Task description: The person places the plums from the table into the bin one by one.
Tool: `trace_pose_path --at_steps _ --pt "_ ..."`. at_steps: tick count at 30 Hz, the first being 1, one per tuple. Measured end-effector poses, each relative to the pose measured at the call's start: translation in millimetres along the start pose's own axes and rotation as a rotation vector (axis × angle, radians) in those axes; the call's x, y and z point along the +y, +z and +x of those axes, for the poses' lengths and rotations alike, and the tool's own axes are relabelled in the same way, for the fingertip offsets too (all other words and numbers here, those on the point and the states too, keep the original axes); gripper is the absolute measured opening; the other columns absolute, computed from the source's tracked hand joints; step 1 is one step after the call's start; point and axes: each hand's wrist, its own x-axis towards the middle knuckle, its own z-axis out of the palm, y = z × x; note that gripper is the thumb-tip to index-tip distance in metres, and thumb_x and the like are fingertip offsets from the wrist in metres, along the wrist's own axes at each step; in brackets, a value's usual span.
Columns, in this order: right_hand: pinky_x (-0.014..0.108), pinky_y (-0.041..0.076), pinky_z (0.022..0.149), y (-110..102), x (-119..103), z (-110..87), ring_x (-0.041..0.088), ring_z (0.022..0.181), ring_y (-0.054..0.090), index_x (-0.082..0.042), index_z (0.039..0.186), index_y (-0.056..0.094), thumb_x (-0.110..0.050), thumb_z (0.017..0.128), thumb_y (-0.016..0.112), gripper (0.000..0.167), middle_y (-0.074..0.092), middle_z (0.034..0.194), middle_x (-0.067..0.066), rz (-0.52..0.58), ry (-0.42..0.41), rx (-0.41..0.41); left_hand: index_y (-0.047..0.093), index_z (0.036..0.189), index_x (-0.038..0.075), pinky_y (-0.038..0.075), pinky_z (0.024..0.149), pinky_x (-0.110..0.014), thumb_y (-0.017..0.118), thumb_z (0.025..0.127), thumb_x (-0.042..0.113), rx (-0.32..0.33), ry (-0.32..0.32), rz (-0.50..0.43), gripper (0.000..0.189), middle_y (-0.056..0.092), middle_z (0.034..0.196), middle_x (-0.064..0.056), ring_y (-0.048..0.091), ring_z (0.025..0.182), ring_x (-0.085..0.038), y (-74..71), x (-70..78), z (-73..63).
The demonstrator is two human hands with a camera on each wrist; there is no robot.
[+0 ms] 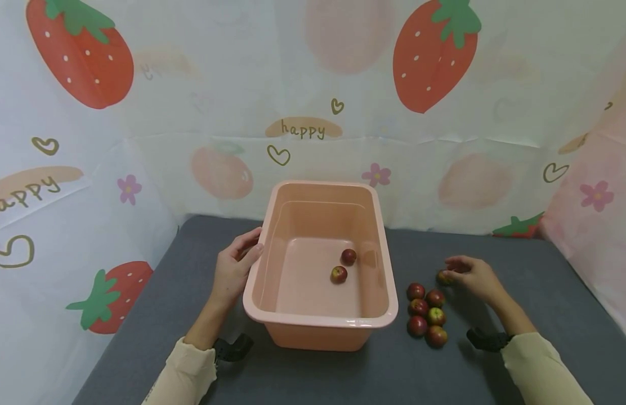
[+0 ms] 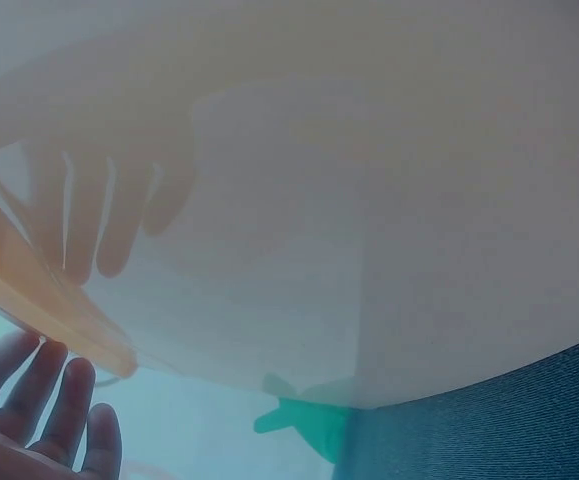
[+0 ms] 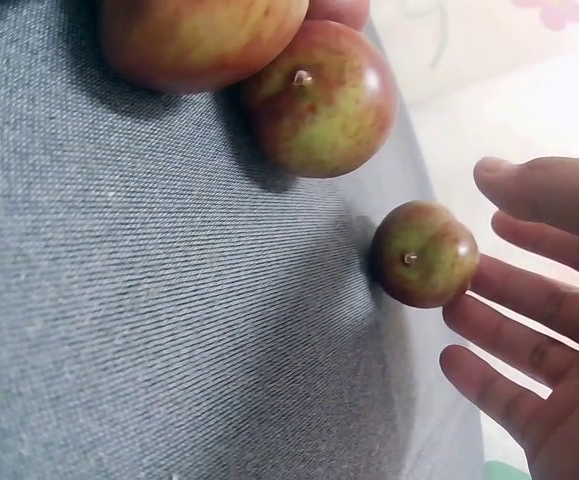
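Pink basin (image 1: 319, 338), my left hand (image 1: 234, 267) lightly spread against its nine o'clock side, my right hand (image 1: 472, 277) spread at three.
Six fruits (image 1: 418, 307) lie at four o'clock, two fruits (image 1: 339, 274) inside, one fruit (image 3: 424, 256) by my right hand, unpinched.

Left sleeve (image 1: 183, 371), pale cream, rumpled cuff; right sleeve (image 1: 541, 368), cream; left wrist camera (image 1: 234, 347), black; right wrist camera (image 1: 487, 340), black.
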Motion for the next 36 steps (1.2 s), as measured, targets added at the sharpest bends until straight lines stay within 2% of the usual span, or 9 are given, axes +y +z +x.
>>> trace_pose_path --at_steps 8,17,23,30,36 --pt "0.050 0.052 0.081 3.0 3.7 -1.4 0.038 0.099 0.064 0.008 0.121 0.061 -0.021 0.091 0.069 0.042 0.067 0.110 0.027 -0.014 0.024 -0.032 0.056 0.135 0.002 0.056 0.081 -0.016 0.062 0.095 0.010 -0.004 0.000 0.024 0.042 0.060 0.128 -0.022 0.064 0.100 0.004 0.1 0.0 -0.6" --pt "0.046 0.053 0.076 3.4 6.8 0.7 0.037 0.097 0.064 0.008 0.120 0.060 -0.016 0.090 0.069 0.040 0.067 0.108 0.027 -0.024 0.036 -0.072 0.056 0.136 0.003 0.056 0.081 -0.016 0.062 0.095 0.010 -0.002 -0.009 0.019 0.042 0.060 0.128 -0.022 0.064 0.100 0.003 0.5 -0.1 -1.0" --pt "0.039 0.053 0.070 3.5 6.8 1.9 0.036 0.094 0.065 0.008 0.116 0.063 -0.015 0.088 0.070 0.038 0.068 0.106 0.026 -0.049 0.025 -0.068 0.056 0.136 0.003 0.056 0.081 -0.016 0.062 0.095 0.010 0.000 -0.017 0.026 0.042 0.060 0.129 -0.022 0.064 0.100 0.003 0.5 0.9 -1.4" --pt "0.047 0.053 0.074 4.4 6.6 3.7 0.038 0.096 0.064 0.008 0.116 0.064 -0.017 0.089 0.069 0.037 0.068 0.107 0.026 -0.083 0.014 -0.061 0.056 0.136 0.002 0.056 0.080 -0.016 0.061 0.095 0.009 0.000 -0.005 0.013 0.042 0.059 0.129 -0.022 0.064 0.099 0.004 0.1 1.3 -1.1" --pt "0.048 0.053 0.076 4.5 5.1 3.8 0.038 0.096 0.064 0.007 0.115 0.065 -0.018 0.089 0.069 0.037 0.068 0.107 0.026 -0.099 0.018 -0.055 0.055 0.136 0.002 0.056 0.081 -0.016 0.061 0.095 0.009 -0.006 0.008 0.011 0.042 0.059 0.129 -0.022 0.064 0.099 0.004 -0.3 1.6 -1.6"
